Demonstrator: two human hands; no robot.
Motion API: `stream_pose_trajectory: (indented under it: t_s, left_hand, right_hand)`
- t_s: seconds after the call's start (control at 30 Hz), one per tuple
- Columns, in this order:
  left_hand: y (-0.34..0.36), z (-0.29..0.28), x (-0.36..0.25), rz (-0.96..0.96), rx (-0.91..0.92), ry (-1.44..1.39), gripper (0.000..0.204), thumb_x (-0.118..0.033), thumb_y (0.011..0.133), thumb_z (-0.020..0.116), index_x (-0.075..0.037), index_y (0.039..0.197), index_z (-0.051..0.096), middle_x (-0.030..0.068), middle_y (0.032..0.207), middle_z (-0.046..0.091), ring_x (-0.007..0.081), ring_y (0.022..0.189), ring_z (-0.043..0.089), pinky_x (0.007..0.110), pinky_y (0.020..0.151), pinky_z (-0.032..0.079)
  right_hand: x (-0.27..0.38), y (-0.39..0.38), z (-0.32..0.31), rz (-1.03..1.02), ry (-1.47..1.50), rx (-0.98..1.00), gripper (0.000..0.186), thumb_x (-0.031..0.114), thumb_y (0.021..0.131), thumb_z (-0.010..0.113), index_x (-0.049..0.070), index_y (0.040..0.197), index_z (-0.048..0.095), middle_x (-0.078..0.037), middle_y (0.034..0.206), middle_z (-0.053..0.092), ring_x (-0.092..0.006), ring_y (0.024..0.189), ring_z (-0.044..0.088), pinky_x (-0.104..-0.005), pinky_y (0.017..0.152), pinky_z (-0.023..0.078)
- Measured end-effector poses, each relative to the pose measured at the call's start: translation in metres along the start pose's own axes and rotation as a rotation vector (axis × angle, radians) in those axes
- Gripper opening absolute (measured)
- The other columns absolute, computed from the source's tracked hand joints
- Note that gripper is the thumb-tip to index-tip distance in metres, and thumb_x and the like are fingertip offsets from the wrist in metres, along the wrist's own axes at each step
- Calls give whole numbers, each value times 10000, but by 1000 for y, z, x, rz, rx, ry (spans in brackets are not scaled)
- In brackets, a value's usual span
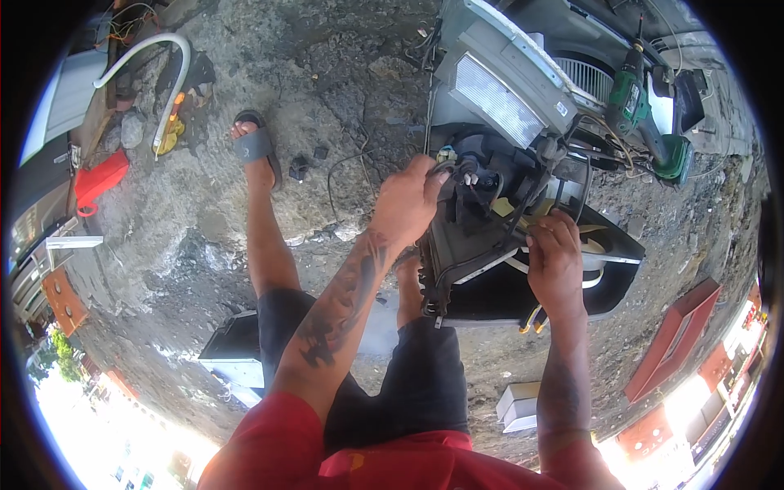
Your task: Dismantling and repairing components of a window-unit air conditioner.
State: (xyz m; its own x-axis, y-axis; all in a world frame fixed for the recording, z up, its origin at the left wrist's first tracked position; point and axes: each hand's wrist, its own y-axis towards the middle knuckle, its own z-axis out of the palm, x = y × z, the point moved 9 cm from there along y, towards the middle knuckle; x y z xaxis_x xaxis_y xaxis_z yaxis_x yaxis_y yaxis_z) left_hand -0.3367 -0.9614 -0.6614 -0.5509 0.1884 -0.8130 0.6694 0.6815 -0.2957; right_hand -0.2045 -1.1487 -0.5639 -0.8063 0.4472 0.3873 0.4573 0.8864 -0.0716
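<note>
A black appliance housing (457,237) lies open on the ground in front of me, with dark wires and a dark motor-like part (482,167) in it. At its left side my left hand (406,200) is closed, thumb and forefinger pinched at a wire end beside a small pale connector (446,153). My right hand (557,265) is over the right part of the housing, its fingers closed on a black cable (523,222). Inside the housing, yellowish and white parts show partly. Pliers with yellow-and-black handles (535,318) rest at the housing's near edge.
Beyond the housing stands a grey unit with a mesh filter panel (498,98) and blower wheel (584,77). A green cordless drill (633,106) lies at right. A white curved hose (181,65) and red cloth-like item (100,181) are left; a reddish-brown frame (674,339) lies right.
</note>
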Motion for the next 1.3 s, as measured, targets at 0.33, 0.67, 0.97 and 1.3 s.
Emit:
stream_pose_trajectory:
  t_s: [0.33,0.67,0.97,1.3]
  left_hand:
    - [40,-17,-31,9,136,7,221,-231,972,563,-18,1016,598,200,873,664,411,842,638,473,749,473]
    - [-28,-24,20,-203,272,81,186,-191,966,587,-24,1047,598,195,788,640,375,751,638,425,682,466]
    - [-27,-50,47,-290,195,70,162,-198,983,606,-52,1051,600,67,697,549,158,637,488,330,624,429]
    - [27,-7,-56,236,403,2,138,-186,1009,547,-58,1030,596,47,812,546,148,777,518,303,722,428]
  right_hand:
    - [-44,13,22,336,692,-5,257,-165,715,496,2,905,545,-130,951,566,-300,892,594,-354,748,494]
    - [-97,-11,7,808,595,-345,322,135,831,778,-19,1096,676,-85,877,713,-116,755,649,-284,705,513]
    - [-61,-6,34,768,406,-270,304,22,782,733,26,1072,642,-76,809,674,-149,648,651,-282,595,503]
    - [-51,-9,30,606,388,-382,412,-25,778,724,33,1166,601,-90,1026,590,-159,679,645,-284,548,501]
